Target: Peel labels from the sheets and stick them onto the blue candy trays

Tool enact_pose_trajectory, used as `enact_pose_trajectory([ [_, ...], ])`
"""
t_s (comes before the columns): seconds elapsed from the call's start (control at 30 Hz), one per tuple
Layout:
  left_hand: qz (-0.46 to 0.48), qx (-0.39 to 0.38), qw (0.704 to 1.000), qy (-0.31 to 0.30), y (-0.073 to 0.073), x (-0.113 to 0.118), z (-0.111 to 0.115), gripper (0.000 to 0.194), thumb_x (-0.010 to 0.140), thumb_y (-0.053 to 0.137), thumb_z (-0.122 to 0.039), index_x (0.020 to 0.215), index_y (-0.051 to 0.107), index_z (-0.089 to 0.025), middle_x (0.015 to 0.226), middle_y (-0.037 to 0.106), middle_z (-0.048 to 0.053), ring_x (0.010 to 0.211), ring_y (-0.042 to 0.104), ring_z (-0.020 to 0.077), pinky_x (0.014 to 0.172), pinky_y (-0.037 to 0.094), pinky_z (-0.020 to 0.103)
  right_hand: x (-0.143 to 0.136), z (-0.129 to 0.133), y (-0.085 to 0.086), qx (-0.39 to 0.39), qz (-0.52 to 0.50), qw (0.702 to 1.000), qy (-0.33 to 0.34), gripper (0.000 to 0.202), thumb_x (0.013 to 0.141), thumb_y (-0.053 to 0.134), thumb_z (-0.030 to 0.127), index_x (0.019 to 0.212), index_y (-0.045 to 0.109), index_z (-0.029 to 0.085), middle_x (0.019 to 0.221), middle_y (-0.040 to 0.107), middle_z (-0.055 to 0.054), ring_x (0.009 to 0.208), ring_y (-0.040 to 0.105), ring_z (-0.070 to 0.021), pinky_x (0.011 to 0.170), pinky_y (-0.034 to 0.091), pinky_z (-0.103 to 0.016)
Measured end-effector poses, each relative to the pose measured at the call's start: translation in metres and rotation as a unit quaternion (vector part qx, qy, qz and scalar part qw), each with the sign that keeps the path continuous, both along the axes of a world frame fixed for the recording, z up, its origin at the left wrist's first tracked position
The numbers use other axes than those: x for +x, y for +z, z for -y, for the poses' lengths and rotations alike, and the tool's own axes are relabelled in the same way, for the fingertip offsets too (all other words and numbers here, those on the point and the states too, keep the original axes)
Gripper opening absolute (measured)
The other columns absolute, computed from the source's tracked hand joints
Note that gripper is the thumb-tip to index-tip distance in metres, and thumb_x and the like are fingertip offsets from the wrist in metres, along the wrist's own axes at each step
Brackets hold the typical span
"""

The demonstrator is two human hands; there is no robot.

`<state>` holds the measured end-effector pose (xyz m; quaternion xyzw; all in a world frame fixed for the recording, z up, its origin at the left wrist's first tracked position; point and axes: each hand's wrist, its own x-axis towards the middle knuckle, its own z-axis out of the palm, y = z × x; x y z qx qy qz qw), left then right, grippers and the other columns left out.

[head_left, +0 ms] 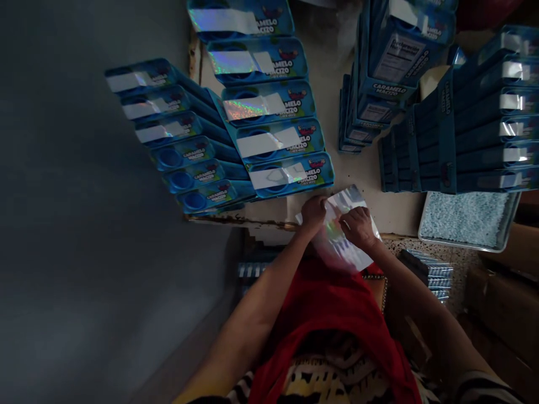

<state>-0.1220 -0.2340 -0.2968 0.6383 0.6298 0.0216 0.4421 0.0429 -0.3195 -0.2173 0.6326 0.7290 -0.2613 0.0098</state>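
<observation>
In front of my red apron (332, 297) I have a shiny silver-white sheet (351, 252) with a rainbow sheen, near the table's front edge. My left hand (314, 213) is closed on its upper left edge. Fingers bent and pressed together, my right hand (357, 225) pinches at the sheet's middle; whether a small piece is between the fingertips I cannot make out. Just beyond my hands stands a row of blue candy boxes (290, 175) marked "Caramelo Macizo", with shiny strips across their tops. To its left is another row of blue boxes (168, 133); its three nearest show no strip.
Stacked blue boxes (379, 90) stand at the back right, with a large bundle of blue boxes (467, 129) beside them. A metal tray (422, 227) of pale blue pieces sits at the right edge. Cardboard boxes (501, 308) lie lower right. A grey wall (84, 224) borders the left.
</observation>
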Motion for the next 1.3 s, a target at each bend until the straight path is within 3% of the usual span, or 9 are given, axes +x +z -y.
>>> enact_pose_trajectory([
  [0.1, 0.022, 0.029, 0.999, -0.004, 0.000, 0.008, -0.003, 0.041, 0.104, 0.041, -0.023, 0.125, 0.076, -0.016, 0.129, 0.076, 0.012, 0.121, 0.069, 0.0262, 0.108, 0.048, 0.035, -0.001, -0.003, 0.028, 0.015, -0.004, 0.996, -0.082, 0.027, 0.103, 0.052, 0.034, 0.106, 0.075, 0.022, 0.097, 0.073, -0.011, 0.102, 0.060, -0.0297, 0.095, 0.040, -0.042],
  [0.2, 0.033, 0.031, 0.999, -0.012, 0.003, 0.014, -0.005, 0.040, 0.104, 0.043, -0.022, 0.124, 0.076, -0.016, 0.127, 0.077, 0.012, 0.120, 0.069, 0.0269, 0.108, 0.049, 0.036, 0.005, -0.012, 0.041, -0.005, 0.015, 0.991, -0.132, 0.041, 0.103, 0.053, 0.039, 0.138, 0.065, 0.020, 0.098, 0.075, -0.011, 0.098, 0.063, -0.0300, 0.090, 0.040, -0.040],
  [0.3, 0.044, 0.015, 0.999, -0.027, 0.011, 0.013, -0.004, 0.037, 0.103, 0.046, -0.020, 0.123, 0.078, -0.019, 0.129, 0.077, 0.010, 0.121, 0.069, 0.0261, 0.108, 0.049, 0.035, 0.011, -0.031, 0.035, -0.035, 0.054, 0.995, -0.077, 0.057, 0.105, 0.052, 0.040, 0.158, 0.047, 0.020, 0.106, 0.076, -0.014, 0.103, 0.063, -0.0320, 0.090, 0.038, -0.041],
  [0.43, 0.054, 0.003, 0.998, -0.030, 0.025, 0.009, -0.001, 0.036, 0.104, 0.048, -0.022, 0.124, 0.078, -0.019, 0.132, 0.076, 0.010, 0.125, 0.068, 0.0247, 0.108, 0.048, 0.033, 0.006, -0.052, 0.013, -0.043, 0.099, 0.994, 0.026, 0.050, 0.108, 0.046, 0.035, 0.156, 0.051, 0.023, 0.115, 0.075, -0.017, 0.110, 0.061, -0.0336, 0.093, 0.033, -0.044],
  [0.6, -0.016, -0.032, 0.999, -0.033, 0.036, 0.010, -0.003, 0.032, 0.104, 0.050, -0.025, 0.116, 0.079, -0.019, 0.123, 0.078, 0.011, 0.118, 0.070, 0.0269, 0.097, 0.050, 0.033, -0.005, -0.041, 0.004, -0.060, 0.126, 0.986, 0.087, 0.051, 0.108, 0.037, 0.022, 0.158, 0.048, 0.020, 0.112, 0.076, -0.018, 0.108, 0.062, -0.0314, 0.093, 0.032, -0.045],
  [0.9, -0.034, 0.019, 0.995, -0.097, 0.047, 0.018, -0.002, 0.032, 0.106, 0.048, -0.028, 0.116, 0.077, -0.021, 0.121, 0.078, 0.010, 0.115, 0.071, 0.0248, 0.098, 0.048, 0.034, -0.001, -0.024, 0.038, -0.015, 0.052, 0.995, -0.079, 0.024, 0.103, 0.057, 0.035, 0.105, 0.077, 0.023, 0.094, 0.078, -0.008, 0.093, 0.067, -0.0253, 0.085, 0.036, -0.037],
  [1.13, 0.059, -0.003, 0.997, -0.059, 0.020, 0.040, -0.007, 0.029, 0.104, 0.050, -0.026, 0.112, 0.078, -0.021, 0.117, 0.080, 0.009, 0.111, 0.072, 0.0234, 0.092, 0.048, 0.031, 0.039, 0.017, 0.026, 0.173, -0.058, 0.983, -0.005, 0.025, 0.103, 0.055, 0.028, 0.095, 0.079, 0.024, 0.076, 0.069, -0.006, 0.080, 0.057, -0.0229, 0.081, 0.038, -0.038],
  [1.23, 0.078, -0.020, 0.995, -0.067, 0.009, 0.044, -0.009, 0.029, 0.103, 0.050, -0.026, 0.107, 0.079, -0.022, 0.112, 0.081, 0.007, 0.107, 0.072, 0.0231, 0.087, 0.048, 0.031, 0.044, 0.024, 0.010, 0.180, -0.142, 0.964, -0.131, 0.021, 0.101, 0.056, 0.032, 0.091, 0.073, 0.024, 0.078, 0.068, -0.005, 0.082, 0.058, -0.0224, 0.081, 0.043, -0.037],
  [1.3, 0.066, 0.007, 0.994, -0.082, 0.006, 0.044, -0.009, 0.030, 0.103, 0.049, -0.026, 0.104, 0.078, -0.021, 0.111, 0.080, 0.008, 0.107, 0.072, 0.0238, 0.087, 0.047, 0.032, 0.043, 0.018, -0.003, 0.162, -0.244, 0.906, -0.306, 0.019, 0.099, 0.059, 0.040, 0.091, 0.065, 0.024, 0.082, 0.068, -0.003, 0.080, 0.061, -0.0204, 0.077, 0.048, -0.035],
])
